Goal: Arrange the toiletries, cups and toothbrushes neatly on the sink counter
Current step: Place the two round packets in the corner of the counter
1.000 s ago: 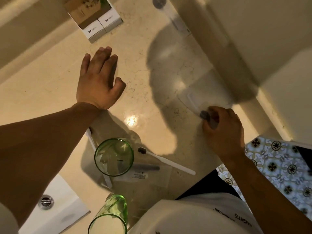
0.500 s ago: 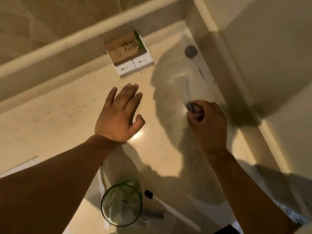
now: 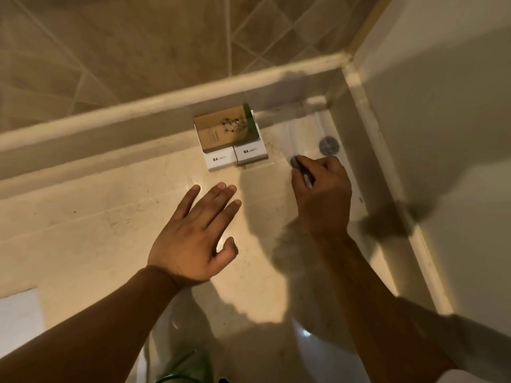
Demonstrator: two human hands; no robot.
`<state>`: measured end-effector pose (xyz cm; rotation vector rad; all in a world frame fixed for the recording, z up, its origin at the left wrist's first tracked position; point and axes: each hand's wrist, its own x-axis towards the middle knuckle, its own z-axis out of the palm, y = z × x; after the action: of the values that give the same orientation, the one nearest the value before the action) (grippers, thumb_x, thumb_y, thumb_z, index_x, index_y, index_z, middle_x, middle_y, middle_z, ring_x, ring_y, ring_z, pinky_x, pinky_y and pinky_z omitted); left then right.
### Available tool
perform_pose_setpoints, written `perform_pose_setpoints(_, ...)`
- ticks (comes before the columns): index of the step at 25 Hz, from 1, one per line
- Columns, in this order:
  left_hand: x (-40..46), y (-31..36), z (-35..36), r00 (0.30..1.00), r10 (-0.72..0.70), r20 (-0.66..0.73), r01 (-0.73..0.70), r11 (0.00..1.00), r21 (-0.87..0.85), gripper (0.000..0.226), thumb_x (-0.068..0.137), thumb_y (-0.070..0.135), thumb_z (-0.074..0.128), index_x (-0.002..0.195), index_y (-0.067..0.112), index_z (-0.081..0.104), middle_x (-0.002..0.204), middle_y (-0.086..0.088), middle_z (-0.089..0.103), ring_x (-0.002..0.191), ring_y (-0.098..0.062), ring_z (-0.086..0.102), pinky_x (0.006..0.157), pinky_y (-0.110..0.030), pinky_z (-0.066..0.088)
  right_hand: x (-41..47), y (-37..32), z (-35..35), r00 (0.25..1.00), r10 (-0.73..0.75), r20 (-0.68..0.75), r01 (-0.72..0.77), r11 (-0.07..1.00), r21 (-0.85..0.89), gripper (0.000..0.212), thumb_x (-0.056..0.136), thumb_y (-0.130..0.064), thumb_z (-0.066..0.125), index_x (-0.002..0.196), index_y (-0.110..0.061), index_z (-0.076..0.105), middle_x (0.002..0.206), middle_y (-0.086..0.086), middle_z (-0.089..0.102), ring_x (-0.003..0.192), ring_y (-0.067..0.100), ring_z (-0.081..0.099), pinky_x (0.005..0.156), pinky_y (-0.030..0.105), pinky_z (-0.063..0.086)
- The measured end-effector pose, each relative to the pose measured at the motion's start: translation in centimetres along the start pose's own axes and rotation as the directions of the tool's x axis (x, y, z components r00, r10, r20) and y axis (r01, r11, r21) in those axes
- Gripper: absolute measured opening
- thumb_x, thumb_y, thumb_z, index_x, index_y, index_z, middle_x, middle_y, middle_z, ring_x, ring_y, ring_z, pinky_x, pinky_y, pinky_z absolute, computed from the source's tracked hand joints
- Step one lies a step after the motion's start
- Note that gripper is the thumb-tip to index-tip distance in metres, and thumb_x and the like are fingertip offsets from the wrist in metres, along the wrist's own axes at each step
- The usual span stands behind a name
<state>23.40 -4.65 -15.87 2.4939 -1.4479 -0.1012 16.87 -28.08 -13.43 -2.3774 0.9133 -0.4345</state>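
Observation:
My right hand (image 3: 322, 197) is closed on a pale tube with a grey cap (image 3: 293, 139). The tube points away from me toward the back right corner of the counter (image 3: 96, 244), and the cap shows at my fingertips. A second tube with a grey cap (image 3: 329, 145) lies along the right wall just beyond that hand. My left hand (image 3: 193, 239) is spread open, palm down, over the middle of the counter and holds nothing. A green glass cup (image 3: 188, 366) shows only partly at the bottom edge. No toothbrush is in view.
A brown card box with a plant drawing (image 3: 226, 131) rests on two white boxes marked BA (image 3: 236, 154) against the back ledge. The white sink basin (image 3: 19, 316) shows at the lower left. Tiled wall stands behind and a plain wall on the right.
My right hand has carried the pale tube from the counter's front right to the back right corner. My view tilted up, so the cups and toothbrush slid out of sight.

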Motion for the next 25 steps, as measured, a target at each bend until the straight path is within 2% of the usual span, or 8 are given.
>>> perform_pose_setpoints(4,0.1,0.1,-0.1,1.0,-0.007,0.012,0.007,1.0,0.004,0.061,0.092,0.037,0.05,0.146,0.009,0.054,0.161,-0.011,0.04,0.153,-0.026,0.032,0.124,-0.056,0.024,1.2,0.4,0.8,0.996,0.083,0.04,-0.082,0.996,-0.029,0.041,0.1,-0.033,0.065,0.128,-0.004,0.069,0.128,0.011,0.067,0.118,0.023,0.061,0.11,0.022,0.04)
perform_pose_setpoints(8,0.1,0.1,0.0,1.0,-0.011,0.011,0.011,1.0,0.013,0.061,0.091,0.037,0.052,0.145,0.008,0.055,0.161,-0.011,0.04,0.153,-0.026,0.032,0.124,-0.056,0.024,1.5,0.2,1.2,1.0,0.0,-0.024,0.0,1.0,-0.001,0.033,0.099,-0.027,0.068,0.121,-0.002,0.072,0.119,0.015,0.069,0.111,0.028,0.063,0.107,0.036,0.05)
perform_pose_setpoints(10,0.1,0.1,0.0,1.0,-0.011,-0.003,0.011,1.0,0.007,0.06,0.09,0.036,0.052,0.144,0.008,0.055,0.161,-0.011,0.041,0.153,-0.025,0.033,0.124,-0.056,0.025,1.7,0.1,1.3,0.998,-0.038,-0.057,0.039,0.999,0.015,0.03,0.097,-0.023,0.071,0.118,-0.002,0.073,0.113,0.017,0.07,0.105,0.03,0.065,0.104,0.039,0.053)
perform_pose_setpoints(13,0.1,0.1,0.0,1.0,-0.012,-0.007,0.012,1.0,0.008,0.06,0.09,0.035,0.051,0.143,0.008,0.056,0.16,-0.011,0.041,0.152,-0.025,0.034,0.123,-0.056,0.026,1.8,0.1,1.4,0.996,-0.049,-0.069,0.05,0.999,0.018,0.029,0.095,-0.02,0.073,0.117,0.0,0.074,0.111,0.019,0.07,0.102,0.032,0.067,0.103,0.03,0.046)
perform_pose_setpoints(16,0.1,0.2,0.0,1.0,-0.013,-0.006,0.013,1.0,0.012,0.06,0.09,0.036,0.05,0.143,0.007,0.057,0.16,-0.011,0.042,0.152,-0.026,0.035,0.122,-0.057,0.027,1.9,0.1,1.3,0.998,-0.04,-0.048,0.041,0.999,0.018,0.031,0.096,-0.022,0.073,0.118,0.0,0.073,0.115,0.02,0.069,0.107,0.033,0.066,0.104,0.028,0.041)
perform_pose_setpoints(20,0.2,0.1,0.1,1.0,-0.017,-0.019,0.017,1.0,0.012,0.06,0.091,0.036,0.05,0.143,0.007,0.057,0.16,-0.011,0.042,0.152,-0.026,0.035,0.122,-0.058,0.028,1.5,0.0,1.0,1.0,-0.003,0.002,0.003,0.999,0.047,0.038,0.098,-0.034,0.068,0.124,-0.007,0.069,0.124,0.016,0.062,0.117,0.027,0.054,0.102,0.016,0.03)
perform_pose_setpoints(22,0.2,0.2,0.1,1.0,-0.018,-0.025,0.018,1.0,0.008,0.06,0.09,0.035,0.051,0.143,0.008,0.057,0.159,-0.011,0.043,0.152,-0.025,0.034,0.123,-0.056,0.026,0.9,-0.1,0.8,1.0,-0.006,0.007,0.005,0.998,0.057,0.037,0.099,-0.035,0.065,0.125,-0.01,0.068,0.124,0.013,0.06,0.115,0.02,0.049,0.1,0.014,0.032)
perform_pose_setpoints(25,0.0,0.2,0.0,1.0,-0.022,-0.017,0.023,1.0,0.009,0.059,0.09,0.035,0.052,0.144,0.009,0.056,0.159,-0.011,0.043,0.152,-0.026,0.034,0.124,-0.056,0.025,-1.1,-0.5,0.3,1.0,-0.02,0.007,0.019,0.996,0.09,0.031,0.097,-0.028,0.064,0.123,-0.012,0.07,0.115,0.011,0.061,0.105,0.02,0.051,0.095,0.025,0.045)
